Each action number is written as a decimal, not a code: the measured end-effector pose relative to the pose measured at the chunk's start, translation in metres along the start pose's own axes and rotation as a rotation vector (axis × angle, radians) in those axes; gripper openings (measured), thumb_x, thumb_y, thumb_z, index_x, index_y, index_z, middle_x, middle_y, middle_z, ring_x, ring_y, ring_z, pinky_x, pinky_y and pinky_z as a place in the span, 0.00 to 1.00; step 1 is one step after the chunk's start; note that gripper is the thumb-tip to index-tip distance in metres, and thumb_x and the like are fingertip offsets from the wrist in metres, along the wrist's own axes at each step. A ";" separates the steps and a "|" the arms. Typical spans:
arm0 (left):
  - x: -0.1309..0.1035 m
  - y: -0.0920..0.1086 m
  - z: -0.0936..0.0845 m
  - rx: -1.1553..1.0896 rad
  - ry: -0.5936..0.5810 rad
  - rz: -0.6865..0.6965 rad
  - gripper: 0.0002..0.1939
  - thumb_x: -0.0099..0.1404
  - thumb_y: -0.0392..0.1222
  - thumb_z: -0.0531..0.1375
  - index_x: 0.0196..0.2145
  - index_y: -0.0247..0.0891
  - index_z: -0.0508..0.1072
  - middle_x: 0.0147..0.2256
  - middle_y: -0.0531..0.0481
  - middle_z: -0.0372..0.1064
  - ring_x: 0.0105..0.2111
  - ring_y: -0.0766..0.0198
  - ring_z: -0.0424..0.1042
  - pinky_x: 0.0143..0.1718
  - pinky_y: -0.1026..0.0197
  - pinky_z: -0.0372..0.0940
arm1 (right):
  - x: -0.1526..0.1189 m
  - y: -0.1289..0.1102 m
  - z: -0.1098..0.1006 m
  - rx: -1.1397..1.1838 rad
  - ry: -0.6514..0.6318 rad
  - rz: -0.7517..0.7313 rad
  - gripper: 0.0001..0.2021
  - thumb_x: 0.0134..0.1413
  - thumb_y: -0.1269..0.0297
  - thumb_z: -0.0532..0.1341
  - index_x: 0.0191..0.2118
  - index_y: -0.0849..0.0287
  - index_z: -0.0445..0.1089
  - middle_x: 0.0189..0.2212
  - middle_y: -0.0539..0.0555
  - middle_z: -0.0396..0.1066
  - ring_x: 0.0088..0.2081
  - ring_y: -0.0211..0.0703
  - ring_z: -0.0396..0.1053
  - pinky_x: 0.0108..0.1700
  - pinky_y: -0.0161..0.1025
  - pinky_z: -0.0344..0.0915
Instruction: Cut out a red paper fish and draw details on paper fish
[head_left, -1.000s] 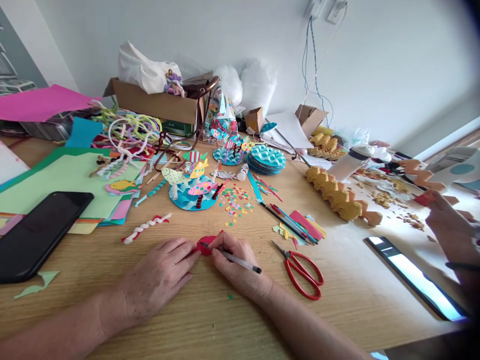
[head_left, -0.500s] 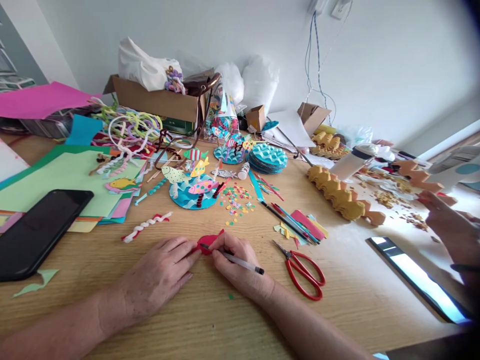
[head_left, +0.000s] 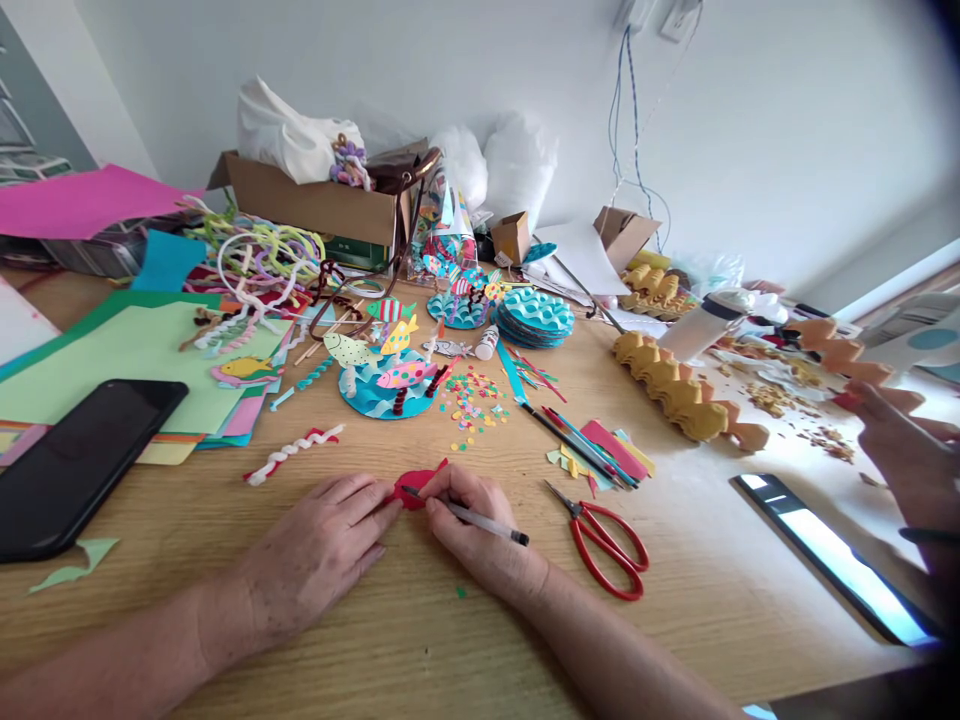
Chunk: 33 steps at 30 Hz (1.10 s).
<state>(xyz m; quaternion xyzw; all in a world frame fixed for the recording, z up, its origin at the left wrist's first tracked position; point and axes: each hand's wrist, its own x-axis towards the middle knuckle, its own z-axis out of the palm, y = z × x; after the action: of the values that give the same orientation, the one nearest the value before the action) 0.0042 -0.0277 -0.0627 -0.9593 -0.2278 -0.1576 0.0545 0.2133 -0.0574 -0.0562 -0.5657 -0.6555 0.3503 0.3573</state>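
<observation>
A small red paper cutout (head_left: 420,482), pointed at its upper right, lies flat on the table before me. My left hand (head_left: 330,535) rests palm down beside it, fingers stretched out, with fingertips on its left edge. In my right hand (head_left: 476,530) is a clear pen with a black end cap (head_left: 487,522), its tip touching the red paper. Some of the cutout is covered by my right fingers. Red-handled scissors (head_left: 609,540) lie half open to the right of that hand. A white-and-red twisted strip (head_left: 296,455) is beyond my left hand.
Decorated paper fish stand on a blue base (head_left: 352,398), with scattered confetti (head_left: 476,395) beside it. Pencils (head_left: 581,440) lie at centre right. A black phone (head_left: 82,465) is at left. On the right, another person's hand (head_left: 896,450) is near egg-carton pieces (head_left: 667,390) and a lit tablet (head_left: 832,560).
My hands, the pen and the red cutout look the same. At the right, the other person's hand and the carton piece by it have shifted slightly.
</observation>
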 end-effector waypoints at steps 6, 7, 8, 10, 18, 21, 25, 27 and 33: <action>0.001 0.002 -0.001 0.004 0.018 0.003 0.16 0.69 0.34 0.50 0.51 0.34 0.71 0.45 0.43 0.73 0.46 0.55 0.69 0.48 0.53 0.69 | 0.001 -0.002 0.001 0.015 -0.005 0.002 0.05 0.46 0.72 0.55 0.29 0.57 0.67 0.20 0.46 0.66 0.21 0.33 0.60 0.24 0.30 0.56; 0.001 0.002 -0.001 -0.010 0.012 -0.002 0.16 0.69 0.35 0.50 0.51 0.34 0.71 0.45 0.43 0.73 0.46 0.55 0.69 0.48 0.53 0.68 | 0.001 -0.002 0.002 0.017 -0.004 0.000 0.06 0.46 0.72 0.55 0.30 0.57 0.67 0.20 0.46 0.66 0.21 0.33 0.59 0.24 0.30 0.56; 0.001 0.002 -0.001 -0.025 0.006 -0.008 0.17 0.69 0.35 0.50 0.51 0.35 0.70 0.45 0.44 0.72 0.46 0.55 0.69 0.49 0.53 0.68 | 0.001 -0.002 0.002 0.018 -0.004 -0.002 0.06 0.46 0.72 0.55 0.30 0.57 0.67 0.20 0.45 0.66 0.21 0.33 0.59 0.24 0.30 0.56; 0.000 0.001 0.000 -0.047 0.002 -0.024 0.17 0.70 0.35 0.49 0.52 0.36 0.70 0.46 0.44 0.72 0.47 0.56 0.69 0.50 0.53 0.68 | 0.001 -0.002 0.001 0.020 -0.009 0.000 0.06 0.46 0.72 0.55 0.29 0.57 0.67 0.20 0.45 0.65 0.20 0.33 0.59 0.24 0.30 0.56; 0.000 0.000 0.001 -0.021 0.000 -0.008 0.17 0.69 0.36 0.51 0.52 0.38 0.70 0.47 0.45 0.72 0.47 0.56 0.69 0.51 0.54 0.67 | -0.001 -0.002 0.000 -0.046 0.013 -0.024 0.05 0.46 0.72 0.55 0.28 0.57 0.67 0.20 0.46 0.66 0.21 0.34 0.59 0.25 0.31 0.56; 0.000 0.000 0.001 -0.003 0.010 -0.002 0.17 0.69 0.35 0.50 0.52 0.37 0.70 0.46 0.45 0.72 0.47 0.56 0.69 0.50 0.54 0.67 | -0.001 -0.002 0.000 -0.048 0.008 -0.035 0.06 0.45 0.72 0.54 0.29 0.57 0.67 0.21 0.47 0.67 0.21 0.34 0.60 0.26 0.31 0.57; -0.001 0.001 0.002 0.018 0.019 0.000 0.16 0.69 0.35 0.50 0.51 0.36 0.71 0.46 0.45 0.72 0.47 0.55 0.69 0.49 0.54 0.68 | -0.002 -0.003 -0.001 -0.040 -0.004 -0.036 0.06 0.45 0.73 0.54 0.29 0.57 0.67 0.21 0.47 0.67 0.21 0.34 0.60 0.27 0.31 0.58; -0.001 0.001 0.002 0.024 0.020 0.004 0.16 0.69 0.35 0.50 0.51 0.35 0.70 0.46 0.45 0.72 0.47 0.55 0.69 0.49 0.54 0.68 | -0.002 -0.004 -0.002 -0.035 -0.011 -0.038 0.06 0.45 0.73 0.54 0.29 0.57 0.66 0.21 0.47 0.67 0.22 0.34 0.61 0.27 0.31 0.58; -0.001 0.001 0.002 0.025 0.028 0.010 0.16 0.69 0.34 0.50 0.51 0.35 0.71 0.47 0.45 0.73 0.48 0.55 0.69 0.50 0.54 0.67 | -0.002 -0.006 -0.003 -0.019 -0.025 -0.023 0.05 0.45 0.73 0.55 0.28 0.57 0.66 0.20 0.46 0.66 0.22 0.34 0.61 0.27 0.31 0.59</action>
<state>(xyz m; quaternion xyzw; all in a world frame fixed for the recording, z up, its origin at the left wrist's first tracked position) 0.0038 -0.0286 -0.0646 -0.9573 -0.2244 -0.1681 0.0705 0.2132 -0.0602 -0.0498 -0.5570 -0.6698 0.3470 0.3475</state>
